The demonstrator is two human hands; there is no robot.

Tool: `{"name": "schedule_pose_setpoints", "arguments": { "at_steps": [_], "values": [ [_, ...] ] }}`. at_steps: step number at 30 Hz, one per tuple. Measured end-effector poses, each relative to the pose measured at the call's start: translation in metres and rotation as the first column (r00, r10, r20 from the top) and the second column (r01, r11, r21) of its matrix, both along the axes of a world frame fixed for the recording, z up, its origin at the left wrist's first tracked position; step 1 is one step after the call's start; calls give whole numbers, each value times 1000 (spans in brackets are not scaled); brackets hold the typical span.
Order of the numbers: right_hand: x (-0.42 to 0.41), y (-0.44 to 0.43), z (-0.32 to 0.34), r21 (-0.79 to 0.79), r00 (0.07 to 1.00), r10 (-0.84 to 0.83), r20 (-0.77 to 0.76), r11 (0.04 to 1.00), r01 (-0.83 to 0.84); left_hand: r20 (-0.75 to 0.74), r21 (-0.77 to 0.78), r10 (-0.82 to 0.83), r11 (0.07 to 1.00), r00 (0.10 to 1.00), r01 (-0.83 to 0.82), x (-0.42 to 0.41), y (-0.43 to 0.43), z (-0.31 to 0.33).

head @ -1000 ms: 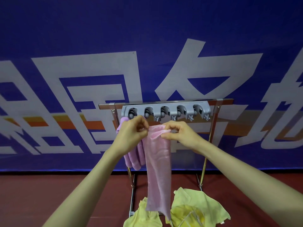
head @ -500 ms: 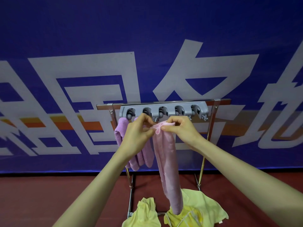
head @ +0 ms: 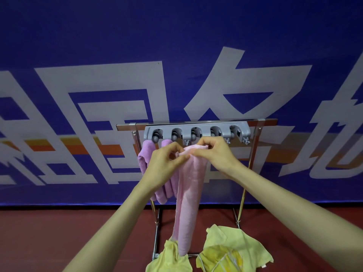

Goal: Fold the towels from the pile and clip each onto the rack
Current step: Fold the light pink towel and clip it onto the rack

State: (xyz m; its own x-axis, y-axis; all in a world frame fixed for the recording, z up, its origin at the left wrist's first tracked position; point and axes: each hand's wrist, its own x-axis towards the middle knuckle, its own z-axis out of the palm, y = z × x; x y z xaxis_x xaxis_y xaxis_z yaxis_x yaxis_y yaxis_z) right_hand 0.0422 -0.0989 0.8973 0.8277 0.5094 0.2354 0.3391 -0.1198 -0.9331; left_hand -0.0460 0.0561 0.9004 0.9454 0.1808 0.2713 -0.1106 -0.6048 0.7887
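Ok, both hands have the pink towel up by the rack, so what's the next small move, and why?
Probably raise the top edge of the pink towel into the third clip from the left. The left hand and right hand pinch that edge just below the grey clip bar, purple towels hang under the first two clips, and the third looks free.

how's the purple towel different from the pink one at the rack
The purple towel is deeper in colour; the pink towel is paler. The purple towel hangs from the left end of the grey clip bar, while the pink towel is pinched at its top by the left hand and right hand. The pink towel reaches lower than the purple towel, down to the yellow towels. Both hang as long folded strips.
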Motion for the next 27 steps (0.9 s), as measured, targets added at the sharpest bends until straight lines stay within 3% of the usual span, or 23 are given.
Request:
{"name": "schedule_pose_setpoints", "arguments": {
  "at_steps": [7, 12, 16, 20, 24, 27],
  "values": [
    [2, -3, 2, -93, 999, -5, 46, 996, 9, 48, 79, -15, 997, 999, 11, 7, 9, 14],
    [5, -9, 6, 54, 973, 25, -229, 998, -13, 86, 117, -60, 992, 995, 50, 11, 7, 24],
    [5, -13, 3, 145, 916, 109, -386, 988, -56, 136, 14, -62, 998, 989, 61, 12, 2, 28],
    [3, -11, 8, 237, 935, 57, -350, 971, 29, 176, -249, -10, 967, 984, 54, 13, -5, 22],
    [2, -5, 23, 329, 951, 39, -308, 942, 68, 51, -485, -42, 872, 998, 62, 17, -1, 9],
    [2, 2, 35, 372, 953, 42, -300, 925, 76, -77, -510, -147, 856, 986, 88, 16, 2, -8]
  ]
}}
